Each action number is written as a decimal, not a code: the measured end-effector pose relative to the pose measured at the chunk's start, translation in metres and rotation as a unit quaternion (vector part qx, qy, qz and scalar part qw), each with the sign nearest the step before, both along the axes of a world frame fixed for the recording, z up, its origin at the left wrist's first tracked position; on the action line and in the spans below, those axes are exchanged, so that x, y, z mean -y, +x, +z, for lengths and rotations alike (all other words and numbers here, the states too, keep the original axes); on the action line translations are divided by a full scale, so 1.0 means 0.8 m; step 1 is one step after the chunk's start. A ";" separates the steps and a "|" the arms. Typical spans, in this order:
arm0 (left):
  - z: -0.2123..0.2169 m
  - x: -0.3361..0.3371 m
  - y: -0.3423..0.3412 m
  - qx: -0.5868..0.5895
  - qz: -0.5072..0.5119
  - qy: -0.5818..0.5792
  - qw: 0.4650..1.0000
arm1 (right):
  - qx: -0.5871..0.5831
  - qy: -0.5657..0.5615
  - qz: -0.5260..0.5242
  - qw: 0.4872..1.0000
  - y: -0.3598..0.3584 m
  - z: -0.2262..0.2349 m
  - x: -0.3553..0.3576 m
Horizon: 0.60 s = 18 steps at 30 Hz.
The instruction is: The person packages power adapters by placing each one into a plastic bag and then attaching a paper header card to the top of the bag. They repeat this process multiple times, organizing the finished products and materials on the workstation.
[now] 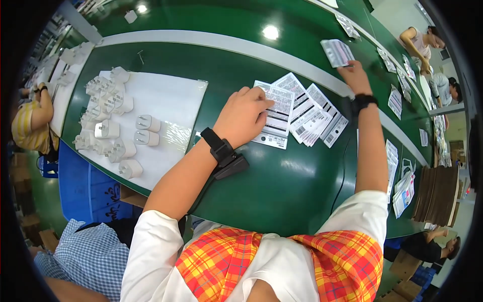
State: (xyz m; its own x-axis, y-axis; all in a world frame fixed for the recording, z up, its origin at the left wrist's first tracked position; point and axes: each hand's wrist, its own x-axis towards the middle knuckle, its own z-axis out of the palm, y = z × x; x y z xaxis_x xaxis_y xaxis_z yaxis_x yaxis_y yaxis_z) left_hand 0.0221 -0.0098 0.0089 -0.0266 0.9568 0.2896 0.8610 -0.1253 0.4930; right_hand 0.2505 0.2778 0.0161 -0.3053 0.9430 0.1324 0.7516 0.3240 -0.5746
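Note:
My left hand (242, 115) lies over the left edge of a printed white card (278, 113), its fingers bent and pressed onto it. Next to that card, several more printed cards (322, 113) are fanned out on the green table, partly overlapping. Stretched out past the white rail, my right hand (356, 78) grips the near edge of a shiny printed packet (337, 53). The packet is over the green surface beyond the rail; whether it touches that surface I cannot tell. At the left, many white plug adapters (107, 129) stand or lie on a white sheet (186, 98).
A white rail (216, 41) divides the table (251, 186) from the green strip behind. More packets (395, 100) lie along that strip. Bagged packs (404, 190) and a cardboard stack (436, 195) are at the right. Blue bins (85, 186) stand at the left. Other people sit around.

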 end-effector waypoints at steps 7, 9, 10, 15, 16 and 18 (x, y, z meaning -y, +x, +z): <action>-0.008 0.006 -0.008 -0.057 0.054 0.035 0.996 | 0.057 0.050 0.383 0.921 -0.095 0.028 0.261; -0.009 0.001 -0.015 -0.053 0.050 0.029 0.997 | 0.119 0.151 0.386 0.902 -0.104 0.016 0.270; -0.010 0.000 -0.019 -0.050 0.050 0.025 0.997 | 0.117 0.151 0.388 0.902 -0.106 0.014 0.269; -0.023 0.004 -0.023 -0.056 0.065 0.016 0.996 | 0.112 0.032 0.449 0.886 -0.122 0.026 0.262; -0.023 0.003 -0.022 -0.062 0.057 0.021 0.996 | 0.189 -0.010 0.464 0.866 -0.121 0.033 0.259; -0.025 0.001 -0.019 -0.067 0.054 0.026 0.996 | 0.157 0.008 0.506 0.848 -0.102 0.027 0.258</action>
State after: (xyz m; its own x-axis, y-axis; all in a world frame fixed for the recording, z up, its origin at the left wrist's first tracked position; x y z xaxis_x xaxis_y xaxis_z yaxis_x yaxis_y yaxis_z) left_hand 0.0068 -0.0107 -0.0110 -0.0855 0.9342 0.3464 0.9283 -0.0516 0.3682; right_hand 0.1693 0.0714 0.0379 -0.9797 0.1767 -0.0944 0.1996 0.9005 -0.3864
